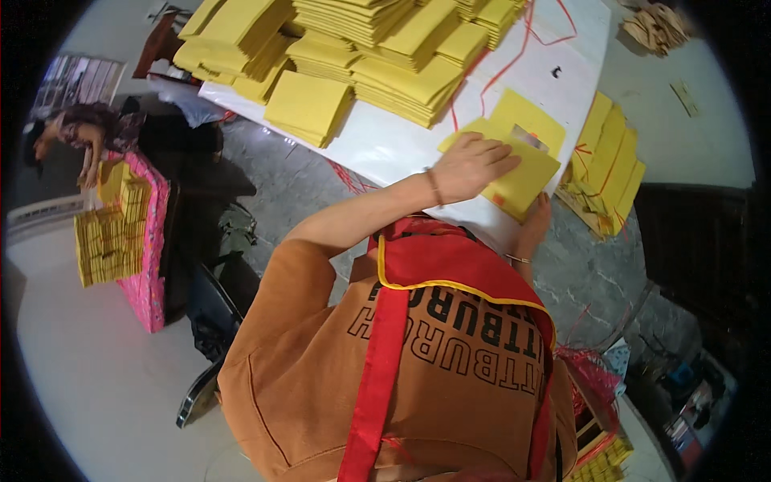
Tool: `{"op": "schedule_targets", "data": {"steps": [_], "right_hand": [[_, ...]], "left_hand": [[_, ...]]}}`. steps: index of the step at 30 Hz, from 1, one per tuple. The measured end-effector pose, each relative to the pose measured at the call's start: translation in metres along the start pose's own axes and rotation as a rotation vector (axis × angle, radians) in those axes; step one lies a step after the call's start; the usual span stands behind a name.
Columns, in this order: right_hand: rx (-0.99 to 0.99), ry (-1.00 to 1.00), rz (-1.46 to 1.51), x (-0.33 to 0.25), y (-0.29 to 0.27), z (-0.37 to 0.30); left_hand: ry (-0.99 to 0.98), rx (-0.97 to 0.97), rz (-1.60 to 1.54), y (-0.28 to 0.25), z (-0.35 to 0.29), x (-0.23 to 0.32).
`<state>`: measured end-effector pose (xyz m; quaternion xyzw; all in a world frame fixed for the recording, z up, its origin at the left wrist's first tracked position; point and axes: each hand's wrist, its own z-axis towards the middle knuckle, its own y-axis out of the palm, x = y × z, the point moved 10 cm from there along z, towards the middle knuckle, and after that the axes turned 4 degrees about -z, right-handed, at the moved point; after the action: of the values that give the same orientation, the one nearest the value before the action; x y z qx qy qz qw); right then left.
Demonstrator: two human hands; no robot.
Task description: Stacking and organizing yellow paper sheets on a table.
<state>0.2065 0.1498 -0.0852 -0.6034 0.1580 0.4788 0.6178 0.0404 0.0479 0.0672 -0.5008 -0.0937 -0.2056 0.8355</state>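
Note:
On the white table, a sheet of yellow paper [522, 173] with a small red mark near its lower edge lies over another yellow sheet [530, 114]. A grey and red printed patch [532, 140] shows between the two. My left hand [474, 167], with a bracelet at the wrist, lies across the upper sheet, its fingers bent together and pressing on the paper. At the sheet's near right corner is my right hand [536, 222], fingers closed against the edge; its thumb is hidden. A bangle circles that wrist.
Tall stacks of yellow paper [409, 80] fill the far side of the white table [385, 153]. Red string [486, 80] trails across it. Tied bundles [606, 165] stand to the right. At far left, a person [88, 136] works by a pink-covered table [152, 297]; a chair [213, 309] stands nearer.

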Motion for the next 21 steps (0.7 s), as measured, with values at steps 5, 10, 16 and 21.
{"op": "schedule_targets", "data": {"steps": [5, 10, 16, 21], "right_hand": [[0.001, 0.022, -0.164, -0.032, -0.007, 0.005], [0.014, 0.035, -0.204, -0.028, -0.002, 0.006], [-0.001, 0.021, -0.175, -0.016, 0.003, 0.006], [0.018, 0.014, -0.129, -0.017, -0.002, 0.005]], "left_hand": [[-0.173, 0.262, 0.536, -0.141, -0.113, -0.043], [-0.465, 0.150, 0.713, -0.178, -0.208, -0.160], [-0.527, -0.153, 0.668, -0.157, -0.234, -0.223], [-0.606, -0.425, 0.695, -0.130, -0.243, -0.236]]}}
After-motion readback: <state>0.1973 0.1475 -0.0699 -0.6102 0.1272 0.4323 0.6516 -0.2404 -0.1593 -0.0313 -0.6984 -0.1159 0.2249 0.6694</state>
